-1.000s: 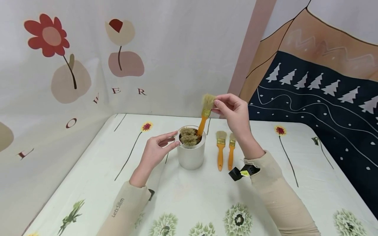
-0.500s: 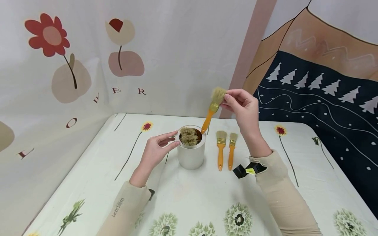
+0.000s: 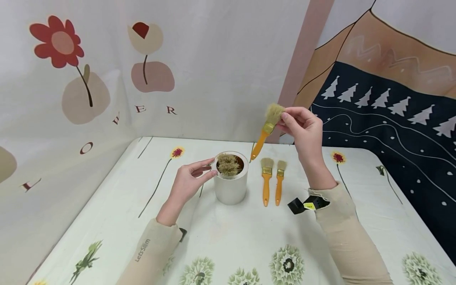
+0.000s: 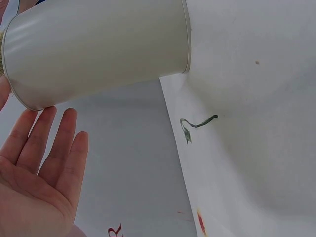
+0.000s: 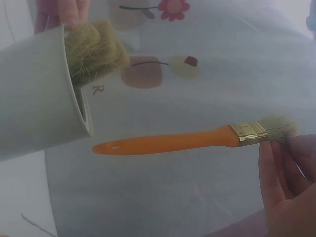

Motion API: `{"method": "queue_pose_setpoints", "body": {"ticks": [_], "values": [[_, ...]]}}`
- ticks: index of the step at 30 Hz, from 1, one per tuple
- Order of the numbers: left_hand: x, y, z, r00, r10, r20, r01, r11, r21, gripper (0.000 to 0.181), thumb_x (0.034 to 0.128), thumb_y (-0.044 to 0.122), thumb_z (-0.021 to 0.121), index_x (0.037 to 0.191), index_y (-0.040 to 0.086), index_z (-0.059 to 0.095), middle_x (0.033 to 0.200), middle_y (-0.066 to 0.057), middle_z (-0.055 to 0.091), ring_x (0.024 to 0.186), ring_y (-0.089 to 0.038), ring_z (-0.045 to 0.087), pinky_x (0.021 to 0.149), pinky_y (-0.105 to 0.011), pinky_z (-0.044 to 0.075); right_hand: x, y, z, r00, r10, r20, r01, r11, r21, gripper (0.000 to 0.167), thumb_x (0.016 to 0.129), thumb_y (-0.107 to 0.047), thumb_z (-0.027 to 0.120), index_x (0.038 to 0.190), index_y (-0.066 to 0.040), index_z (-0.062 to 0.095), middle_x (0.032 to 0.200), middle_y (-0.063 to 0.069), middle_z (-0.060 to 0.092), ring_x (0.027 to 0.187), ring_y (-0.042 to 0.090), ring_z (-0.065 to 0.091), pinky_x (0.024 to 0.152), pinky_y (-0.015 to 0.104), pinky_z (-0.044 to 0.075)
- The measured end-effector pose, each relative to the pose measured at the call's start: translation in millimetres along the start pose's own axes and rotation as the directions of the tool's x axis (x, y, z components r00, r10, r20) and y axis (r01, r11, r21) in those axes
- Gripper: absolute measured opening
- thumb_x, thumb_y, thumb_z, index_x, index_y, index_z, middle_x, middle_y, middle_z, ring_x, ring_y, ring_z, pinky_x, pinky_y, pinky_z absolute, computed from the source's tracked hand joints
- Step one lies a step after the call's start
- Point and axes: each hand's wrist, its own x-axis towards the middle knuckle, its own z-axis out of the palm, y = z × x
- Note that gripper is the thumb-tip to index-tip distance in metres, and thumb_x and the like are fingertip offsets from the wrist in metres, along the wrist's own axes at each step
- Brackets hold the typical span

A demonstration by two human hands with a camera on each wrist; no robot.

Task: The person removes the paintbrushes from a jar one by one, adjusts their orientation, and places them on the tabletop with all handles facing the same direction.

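Observation:
In the head view my right hand (image 3: 307,134) pinches a paintbrush (image 3: 261,143) by its pale bristles. The brush's orange handle slants down to the left, apart from the pot and in the air. My left hand (image 3: 188,180) touches the rim of a white cylindrical pot (image 3: 230,192) with straight fingers and thumb, as the left wrist view also shows with its fingers (image 4: 64,133). Pale bristles (image 3: 228,164) of other brushes stick up out of the pot; their handles are hidden inside.
Two paintbrushes with orange handles, one wider (image 3: 266,183) and one narrower (image 3: 279,184), lie on the table right of the pot. The table's flowered white cloth (image 3: 221,237) runs back to a printed curtain (image 3: 221,79). Another dark printed cloth (image 3: 374,118) hangs at the right.
My right hand has drawn the paintbrush up and to the right, so its handle has come out of the pot. The left hand and the pot have stayed put.

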Motion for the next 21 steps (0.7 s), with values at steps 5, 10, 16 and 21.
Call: {"method": "queue_pose_setpoints", "body": {"ticks": [5,10,16,21], "values": [[0.3,-0.5,0.2,1.0,-0.006,0.0,0.006,1.0,0.001,0.044,0.0878,0.03,0.078,0.13,0.019,0.069,0.129,-0.008,0.069,0.117,-0.025,0.068,0.108,-0.041,0.052,0.3,1.3,-6.7,1.0,0.002,-0.002,-0.002,1.0,0.02,0.006,0.094,-0.011,0.069,0.098,-0.011,0.073,0.092,-0.002,0.073,0.081,0.008,0.074,0.077,0.02,0.061],[0.5,-1.2,0.3,1.0,-0.009,0.001,0.009,1.0,0.002,0.044,0.0882,0.03,0.077,0.13,0.018,0.069,0.129,-0.008,0.069,0.117,-0.025,0.068,0.108,-0.041,0.052,-0.1,3.3,-12.8,1.0,0.019,-0.017,-0.019,1.0,0.004,0.007,0.094,-0.013,0.069,0.099,-0.011,0.073,0.093,-0.002,0.073,0.083,0.008,0.074,0.078,0.019,0.06],[0.4,-1.0,0.2,1.0,-0.008,-0.002,0.008,1.0,-0.003,0.044,0.088,0.029,0.078,0.129,0.018,0.069,0.129,-0.008,0.07,0.117,-0.025,0.068,0.107,-0.042,0.052,-1.7,6.0,-20.3,0.998,0.046,-0.044,-0.046,0.999,-0.015,0.006,0.094,-0.012,0.068,0.098,-0.012,0.073,0.092,-0.003,0.073,0.083,0.008,0.073,0.077,0.019,0.06],[0.9,-1.2,0.0,1.0,-0.006,0.0,0.006,1.0,-0.004,0.043,0.0881,0.03,0.078,0.129,0.018,0.069,0.129,-0.008,0.069,0.117,-0.025,0.068,0.107,-0.042,0.052,-2.3,9.3,-27.6,0.996,0.065,-0.065,-0.067,0.997,-0.028,0.006,0.093,-0.012,0.069,0.098,-0.012,0.073,0.092,-0.004,0.073,0.082,0.007,0.072,0.077,0.018,0.06]]}}
